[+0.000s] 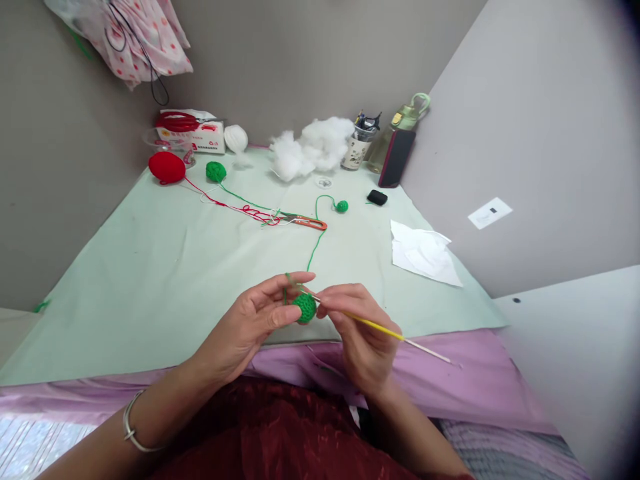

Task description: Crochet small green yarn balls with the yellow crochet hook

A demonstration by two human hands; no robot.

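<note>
Between thumb and fingers, my left hand [265,310] pinches a small round green crochet piece [305,308]. Green yarn [313,253] loops over its raised index finger and runs back across the table. My right hand [363,330] is closed around a crochet hook [380,327] with a yellow grip, held like a pen. The hook's tip meets the top edge of the green piece; the exact stitch is too small to make out. Beyond my hands lie orange-handled thread snips [307,221] and a smaller green crocheted ball [342,207].
At the back left are a red yarn ball [167,167], a green yarn ball [216,171] and a white yarn ball [236,139]. White stuffing [320,147], a pen cup [357,150], a bottle [383,143] and a phone [397,158] stand further right. White paper [425,253] lies at right.
</note>
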